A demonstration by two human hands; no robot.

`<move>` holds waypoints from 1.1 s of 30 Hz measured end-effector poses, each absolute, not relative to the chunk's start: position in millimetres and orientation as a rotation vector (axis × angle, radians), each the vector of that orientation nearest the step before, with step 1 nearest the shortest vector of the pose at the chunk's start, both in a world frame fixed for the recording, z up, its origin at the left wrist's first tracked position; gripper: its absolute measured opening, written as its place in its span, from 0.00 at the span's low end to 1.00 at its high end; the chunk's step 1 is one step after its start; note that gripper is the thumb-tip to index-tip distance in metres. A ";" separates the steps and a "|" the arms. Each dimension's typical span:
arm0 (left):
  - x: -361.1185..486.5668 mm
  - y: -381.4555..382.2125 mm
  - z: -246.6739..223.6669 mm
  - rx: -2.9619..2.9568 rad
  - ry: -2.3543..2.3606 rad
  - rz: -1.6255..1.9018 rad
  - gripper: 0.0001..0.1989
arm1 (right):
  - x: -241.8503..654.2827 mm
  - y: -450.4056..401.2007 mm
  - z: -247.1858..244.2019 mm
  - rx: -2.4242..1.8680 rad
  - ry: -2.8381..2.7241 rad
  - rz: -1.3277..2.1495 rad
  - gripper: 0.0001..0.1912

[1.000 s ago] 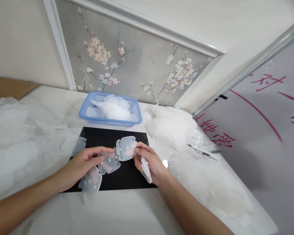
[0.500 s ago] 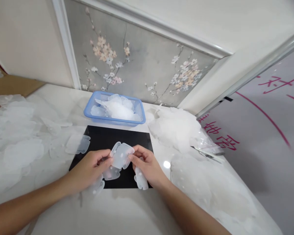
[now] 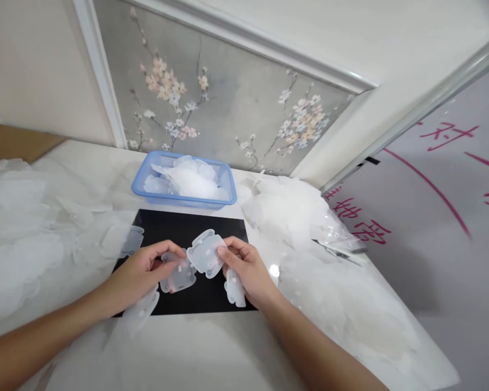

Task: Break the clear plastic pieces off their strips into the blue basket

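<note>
- Two bare hands are seen near the centre of the frame, set apart from each other over a black board (image 3: 212, 301).
- One translucent notched sheet (image 3: 206, 254) is pinched at its right edge between the thumb and fingers of the right hand (image 3: 248, 269); it is tilted, and its upper left edge is brought close to the left fingertips.
- A folded or curled translucent piece (image 3: 235, 289) is also tucked under the right hand's fingers.
- The left hand (image 3: 146, 274) is held with thumb and index finger forward, at a second notched sheet (image 3: 179, 278); whether that sheet is gripped or only touched cannot be told.
- A third sheet (image 3: 144, 307) is partly covered by the left hand, near the board's lower left edge.
- Another sheet (image 3: 135, 239) is laid across the board's left edge.
- A blue plastic basket (image 3: 183, 202), filled with similar pale pieces, is placed above the board, upper centre.
- Pale translucent pieces are heaped in a left pile (image 3: 24, 255) and a right pile (image 3: 285, 209) on the white table (image 3: 195, 350).
- Red handwriting is borne by a whiteboard (image 3: 440, 190) at the right; blossoms are shown on a wall panel (image 3: 236, 92) at the top.
</note>
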State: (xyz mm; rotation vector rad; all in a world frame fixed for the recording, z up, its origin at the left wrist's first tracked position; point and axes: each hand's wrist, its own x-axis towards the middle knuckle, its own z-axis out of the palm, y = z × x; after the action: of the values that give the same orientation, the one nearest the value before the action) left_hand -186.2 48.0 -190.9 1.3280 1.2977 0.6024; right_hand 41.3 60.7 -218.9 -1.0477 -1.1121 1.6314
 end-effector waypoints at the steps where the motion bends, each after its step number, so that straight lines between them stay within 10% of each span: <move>1: -186.5 48.0 -190.5 1.313 1.302 0.622 0.15 | 42.2 61.0 -218.5 -1.044 -1.104 1.634 0.18; 19: -191.6 50.4 -187.8 1.120 1.373 0.654 0.28 | 74.6 82.5 -194.9 -0.926 -0.546 1.517 0.19; 33: -192.8 48.3 -188.6 1.151 1.203 0.740 0.22 | 26.3 53.8 -217.1 -1.103 -1.235 1.634 0.20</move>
State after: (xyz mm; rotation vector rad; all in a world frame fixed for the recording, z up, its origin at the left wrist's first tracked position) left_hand -192.8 48.3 -188.6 1.1509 1.2032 0.7401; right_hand 26.3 53.8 -217.1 -1.1031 -1.2347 1.6342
